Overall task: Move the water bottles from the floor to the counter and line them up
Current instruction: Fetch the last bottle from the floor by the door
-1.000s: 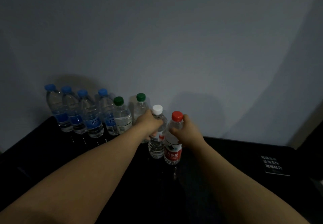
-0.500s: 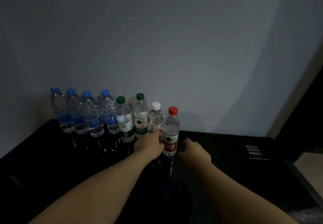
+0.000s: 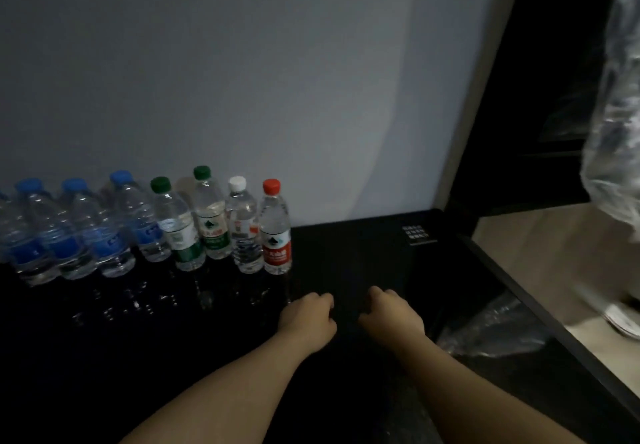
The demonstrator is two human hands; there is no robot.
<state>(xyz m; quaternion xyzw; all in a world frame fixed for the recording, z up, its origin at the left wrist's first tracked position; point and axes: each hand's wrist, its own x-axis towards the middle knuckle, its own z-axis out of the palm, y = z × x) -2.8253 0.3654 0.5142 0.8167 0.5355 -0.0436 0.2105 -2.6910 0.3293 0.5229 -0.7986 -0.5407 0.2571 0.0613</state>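
Water bottles [image 3: 180, 232] stand upright in a row along the worktop's [image 3: 363, 253] back edge, at the wall: blue caps left, then 2 green, 1 white, red-cap bottle [image 3: 275, 232] at the right end. Left hand [image 3: 308, 322] and right hand [image 3: 393, 317] are over the worktop in front of it, fingers loosely curled, holding nothing.

A glossy black counter [image 3: 363, 256] bears a row of upright water bottles [image 3: 180, 232] along the wall [image 3: 311, 80].
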